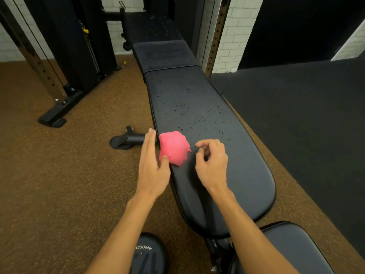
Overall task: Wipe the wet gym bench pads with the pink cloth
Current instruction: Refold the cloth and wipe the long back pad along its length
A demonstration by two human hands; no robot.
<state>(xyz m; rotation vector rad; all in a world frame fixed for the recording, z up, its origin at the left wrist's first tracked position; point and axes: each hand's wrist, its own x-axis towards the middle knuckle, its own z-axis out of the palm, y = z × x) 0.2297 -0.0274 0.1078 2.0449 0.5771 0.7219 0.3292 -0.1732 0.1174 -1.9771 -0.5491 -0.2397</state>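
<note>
Left hand [152, 165] touches pink cloth [173, 148] at pad's [217, 125] left edge.

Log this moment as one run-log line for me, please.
pink cloth: bunched on bench pad | left hand: thumb touching cloth | right hand: curled, apart | droplets: unwiped

Light: dim, warm, from overhead, we judge | Glare: we note a soft sheen on the long bench pad [207, 107], droplets glinting | Shadow: faint, soft-edged, on that pad's near end | Blur: we find the left hand [152, 165] slightly smeared | Edges: rack upright [214, 46] bowed, corners dark
</note>
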